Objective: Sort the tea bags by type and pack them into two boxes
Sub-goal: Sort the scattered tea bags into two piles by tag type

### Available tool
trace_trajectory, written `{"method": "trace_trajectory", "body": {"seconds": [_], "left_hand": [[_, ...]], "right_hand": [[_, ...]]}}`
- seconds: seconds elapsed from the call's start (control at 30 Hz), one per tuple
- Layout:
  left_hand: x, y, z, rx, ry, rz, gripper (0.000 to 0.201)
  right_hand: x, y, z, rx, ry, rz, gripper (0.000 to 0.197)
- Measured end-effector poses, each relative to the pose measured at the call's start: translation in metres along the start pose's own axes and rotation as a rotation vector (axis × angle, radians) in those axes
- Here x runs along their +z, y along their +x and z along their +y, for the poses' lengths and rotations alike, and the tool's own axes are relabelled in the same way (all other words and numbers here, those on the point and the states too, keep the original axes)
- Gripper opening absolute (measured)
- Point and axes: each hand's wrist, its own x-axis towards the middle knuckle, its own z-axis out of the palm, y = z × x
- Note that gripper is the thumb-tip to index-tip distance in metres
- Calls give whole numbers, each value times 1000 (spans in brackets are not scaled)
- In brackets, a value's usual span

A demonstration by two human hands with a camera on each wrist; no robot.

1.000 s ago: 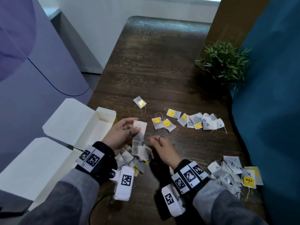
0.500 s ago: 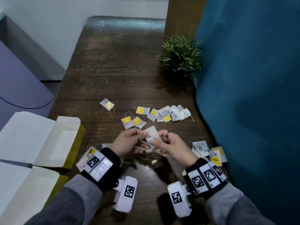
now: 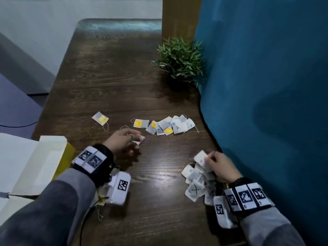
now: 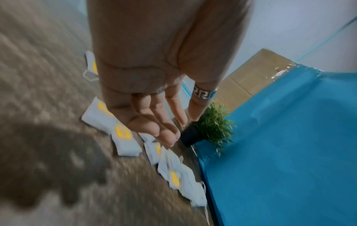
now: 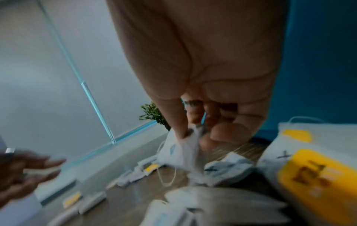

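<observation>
My right hand (image 3: 221,166) pinches one white paper tea bag with a blue mark (image 3: 200,158) between thumb and forefinger, right above the heap of white cross-marked tea bags (image 3: 195,181) that lies under my palm. Half a second ago both hands held this bag together in the middle; now they have parted, so I think the bag is judged and goes to this heap. My left hand (image 3: 122,142) has moved away to the far side and hovers with relaxed, nearly straight fingers over a small white tea bag on the table (image 3: 140,139); I cannot tell if it touches it. Beyond it lies the row of white tea bags with yellow labels (image 3: 159,126). The open white cardboard box with yellow side (image 3: 58,157) waits left of my left wrist, with no bags visible inside.
</observation>
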Motion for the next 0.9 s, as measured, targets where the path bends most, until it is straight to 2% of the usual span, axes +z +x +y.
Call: {"method": "trace_trajectory", "body": {"seconds": [0.07, 0.13, 0.3, 0.4, 0.53, 0.63, 0.7, 0.8, 0.9], "left_hand": [[-20, 16, 14, 18, -14, 90, 12], [-40, 33, 23, 14, -18, 181, 18], [-97, 79, 21, -49, -78, 363, 15], [-122, 99, 13, -110, 73, 452, 34], [-144, 122, 3, -51, 242, 610, 43], [-144, 137, 4, -42, 532, 588, 53], [-140, 143, 7, -16, 649, 561, 54], [-138, 149, 11, -3, 632, 503, 33], [-135, 142, 14, 39, 596, 411, 14]], "right_hand": [[1, 0, 8, 52, -180, -52, 18], [2, -1, 8, 79, -236, -34, 24], [0, 11, -31, -54, -85, 71, 26], [7, 34, -63, -165, -59, 90, 29], [26, 65, -102, -221, -16, 32, 21], [45, 85, -126, -251, -61, -15, 24], [59, 94, -144, -277, -66, -43, 25], [77, 107, -174, -348, -100, -50, 25], [92, 122, -195, -362, -254, -21, 35]]}}
